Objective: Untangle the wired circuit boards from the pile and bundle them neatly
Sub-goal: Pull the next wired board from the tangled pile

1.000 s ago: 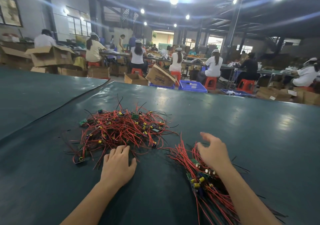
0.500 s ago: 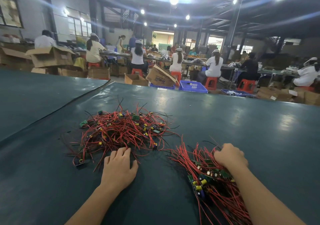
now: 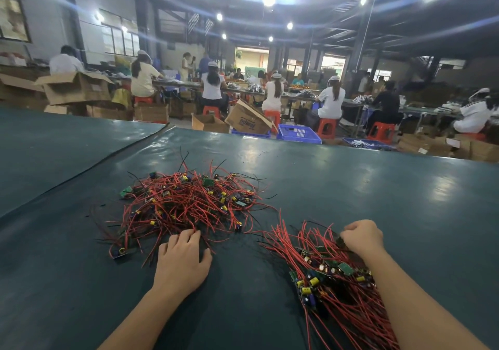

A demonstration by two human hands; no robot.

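Most of the view is a dark green tabletop, its covering meeting a second sheet along a seam that runs off toward 10 o'clock. Beyond the far edge, at 12 o'clock, workers sit on red stools at long benches, with cardboard boxes and a blue crate on the floor behind them.

On the tabletop, the tangled pile of wired circuit boards sprawls just left of centre, red and black leads crossing in every direction and looping over one another. At 4 o'clock from it, apart by a strip of bare covering, lies the bundle: boards stacked together, red wires fanning toward 11 o'clock and trailing toward 5 o'clock under the right forearm, which hides part of them.

The left hand lies flat at the pile's 6 o'clock edge, fingers spread and straight, tips touching the nearest wires, gripping nothing. The right hand sits knuckles-up at the bundle's 1 o'clock corner, fingers curled tightly under; whether they pinch wires beneath I cannot tell.

One small board rests loose at the pile's 7 o'clock fringe.
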